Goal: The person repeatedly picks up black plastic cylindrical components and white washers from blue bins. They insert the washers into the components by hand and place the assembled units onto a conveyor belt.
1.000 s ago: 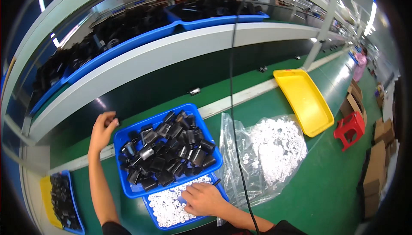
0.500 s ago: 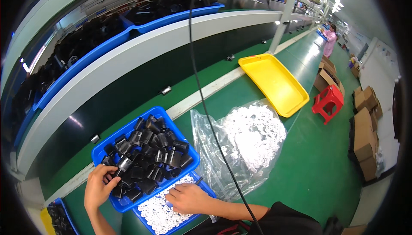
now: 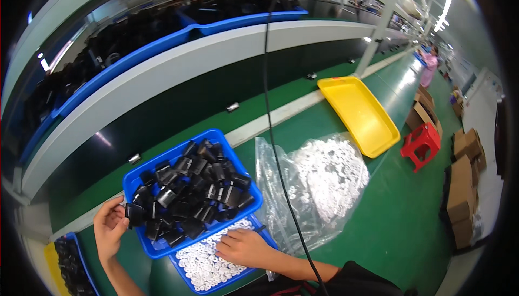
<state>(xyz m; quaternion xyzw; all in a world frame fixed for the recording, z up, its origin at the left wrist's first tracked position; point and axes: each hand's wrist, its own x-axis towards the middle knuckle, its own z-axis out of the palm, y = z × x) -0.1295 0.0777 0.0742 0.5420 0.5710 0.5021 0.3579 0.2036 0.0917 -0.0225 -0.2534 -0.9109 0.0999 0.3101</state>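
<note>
My left hand [image 3: 110,227] holds a black plastic cap-like part [image 3: 135,214] between thumb and fingers, at the left rim of a blue tray [image 3: 253,205]. That tray is heaped with similar black parts [image 3: 186,209], some with shiny bands. My right hand [image 3: 243,247] rests with curled fingers on small white rings [image 3: 205,266] in a second blue tray [image 3: 190,286], partly under the first. Its fingertips are hidden, so what they pinch cannot be made out. A small dark piece [image 3: 260,229] lies at that tray's edge, beyond my right hand.
A clear plastic bag [image 3: 275,209] with more white rings [image 3: 332,177] lies to the right. Past it is a yellow tray [image 3: 362,114]. A black cable [image 3: 268,96] hangs across the view. A red stool [image 3: 421,144] and cartons [image 3: 459,188] stand right; a person in pink [image 3: 430,66] is far off.
My left hand has drawn back leftward from the heap to the tray's rim, bringing a black part with it. My right hand stays on the white rings. The whole view has shifted slightly.
</note>
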